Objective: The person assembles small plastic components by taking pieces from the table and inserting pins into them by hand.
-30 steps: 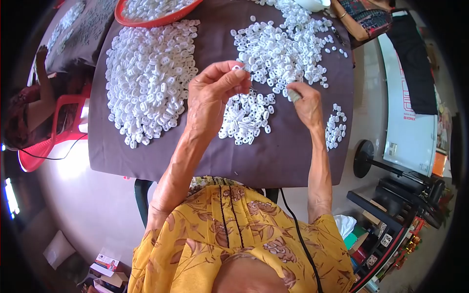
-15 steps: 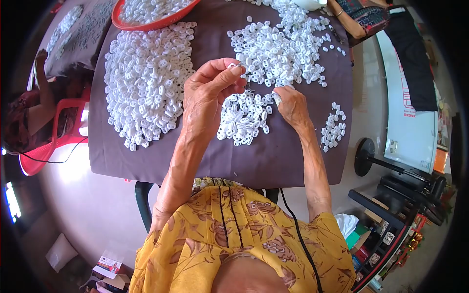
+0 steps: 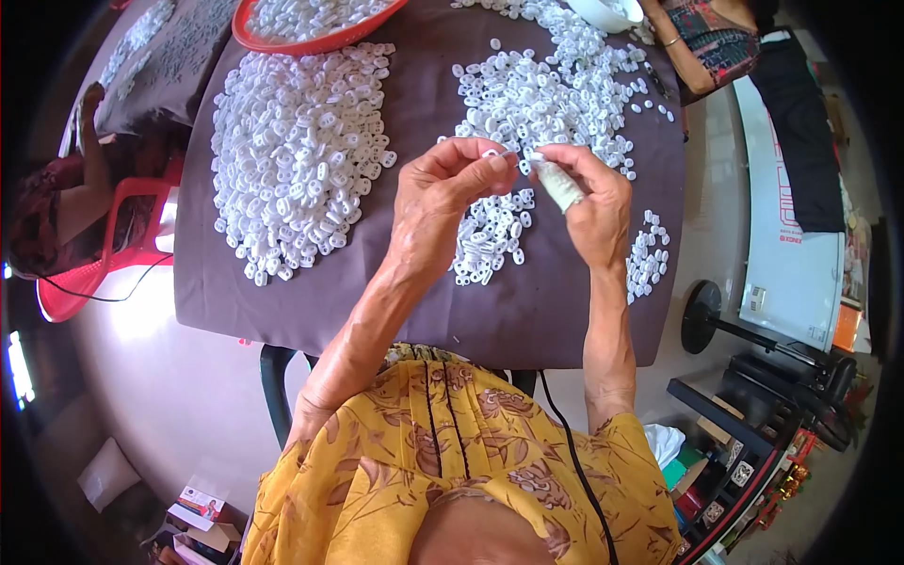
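Note:
Over the middle of the table, my left hand (image 3: 438,193) pinches a small white two-holed plastic piece (image 3: 491,153) between thumb and index finger. Facing it closely, my right hand (image 3: 603,212) has its fingertips pressed together on something small and pale that I cannot make out. A whitish wrap (image 3: 561,185) covers one finger of that hand. Below the fingertips lies a small heap of white pieces (image 3: 490,240), partly hidden by my left hand. A larger spread of similar white pieces (image 3: 537,99) lies just beyond both hands.
A big pile of white pieces (image 3: 287,160) covers the table's left, below a red basin (image 3: 325,43) of more. A small group (image 3: 647,264) lies near the right edge. A white bowl (image 3: 610,17) and another person's arm (image 3: 689,61) are at back right. A red chair (image 3: 118,226) stands left.
My right hand has risen from the heap edge and come in beside my left fingertips. My left hand has shifted slightly right and down in view, still pinching the white piece.

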Available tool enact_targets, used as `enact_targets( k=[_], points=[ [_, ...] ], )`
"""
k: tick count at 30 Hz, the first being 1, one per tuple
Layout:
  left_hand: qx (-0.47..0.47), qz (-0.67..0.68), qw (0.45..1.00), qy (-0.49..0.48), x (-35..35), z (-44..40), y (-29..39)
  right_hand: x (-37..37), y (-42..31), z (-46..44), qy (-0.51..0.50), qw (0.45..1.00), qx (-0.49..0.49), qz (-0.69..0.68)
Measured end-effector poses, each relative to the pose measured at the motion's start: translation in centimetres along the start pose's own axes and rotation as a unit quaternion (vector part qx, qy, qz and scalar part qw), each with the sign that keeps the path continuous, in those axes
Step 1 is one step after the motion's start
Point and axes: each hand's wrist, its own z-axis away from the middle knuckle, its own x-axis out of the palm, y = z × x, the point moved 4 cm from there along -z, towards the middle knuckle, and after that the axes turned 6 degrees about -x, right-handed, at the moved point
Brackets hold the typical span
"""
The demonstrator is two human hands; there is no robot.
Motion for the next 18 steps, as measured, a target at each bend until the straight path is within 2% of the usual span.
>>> enact_targets(
  k=[2, 6, 11, 13, 17, 18],
  points=[
    [0.017, 0.024, 0.999, 0.014, 0.2, 0.1, 0.1, 0.7, -2.5, -0.4, 0.014, 0.982, -0.148, 0.115],
    [0.025, 0.047, 0.998, 0.018, -0.4, 0.3, 0.5, 1.8, -4.0, -0.2, -0.010, 0.966, -0.210, 0.152],
    [0.012, 0.047, 0.999, -0.003, -0.5, 0.3, 0.8, 1.7, -3.8, -0.6, -0.020, 0.977, -0.183, 0.105],
    [0.013, 0.065, 0.998, -0.003, -0.4, 0.3, 0.9, 1.9, -3.6, -0.8, -0.013, 0.989, -0.129, 0.075],
    [0.021, 0.102, 0.995, 0.008, -0.4, 0.2, 0.8, 1.9, -3.4, -0.9, 0.001, 0.986, -0.144, 0.078],
    [0.013, 0.107, 0.994, 0.010, -0.3, 0.3, 0.9, 1.8, -3.0, -0.9, 0.004, 0.993, -0.120, 0.016]
  ],
)
